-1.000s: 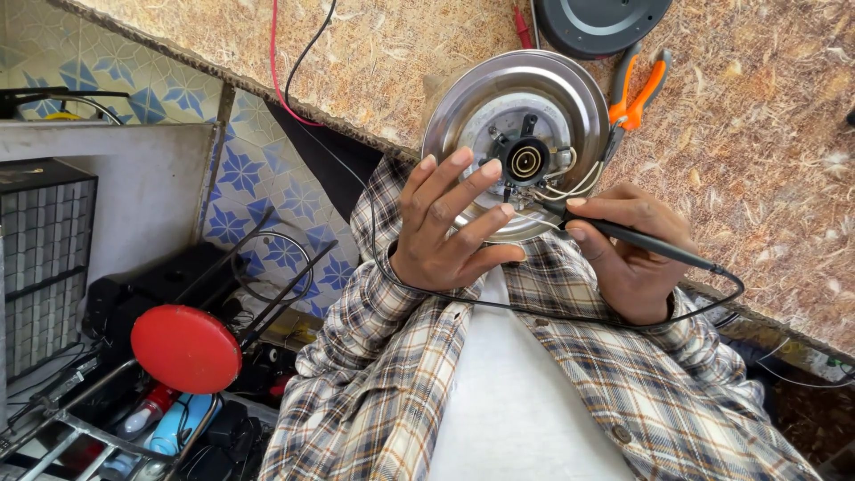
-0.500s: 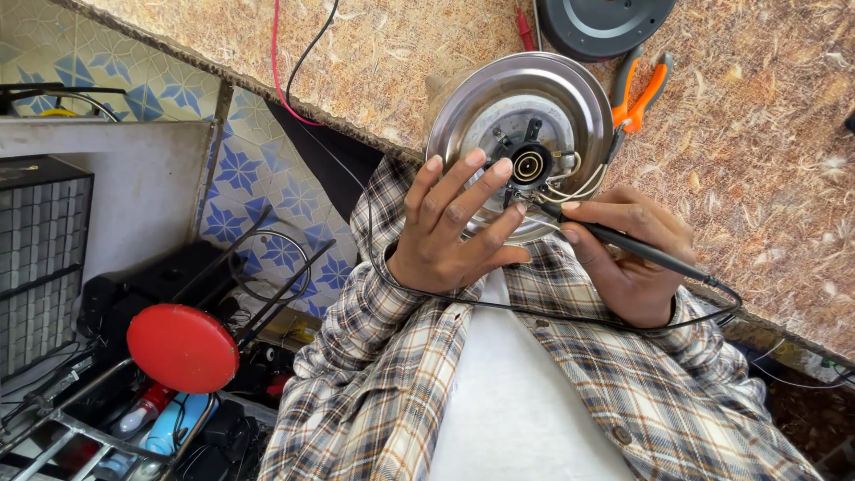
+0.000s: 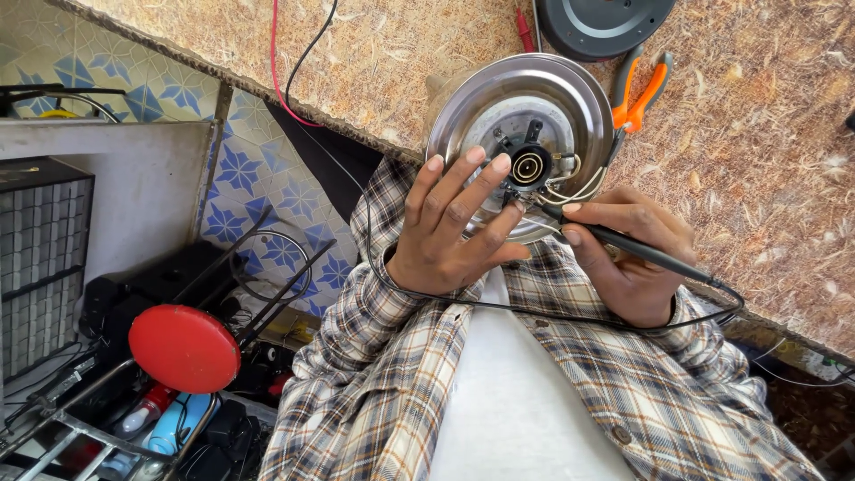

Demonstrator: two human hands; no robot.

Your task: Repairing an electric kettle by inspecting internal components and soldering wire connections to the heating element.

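Note:
A round steel kettle base (image 3: 499,98) with a black centre connector and exposed wires is turned bottom-up at the workbench edge. My left hand (image 3: 450,227) presses its spread fingers against the underside and steadies it. In my right hand (image 3: 634,258) I hold a thin black probe (image 3: 623,242) like a pen. Its tip touches the wiring just below the centre connector. A black cable runs from the probe across my plaid shirt.
Orange-handled pliers (image 3: 637,89) lie on the fibreboard bench (image 3: 766,151) beside the base. A dark round stand (image 3: 601,22) sits behind it. Red and black leads cross the bench. Lower left stands a red round stool (image 3: 184,347), with a metal rack of bottles.
My left fingers have shifted slightly across the underside. The probe tip stays at the wiring by the centre connector.

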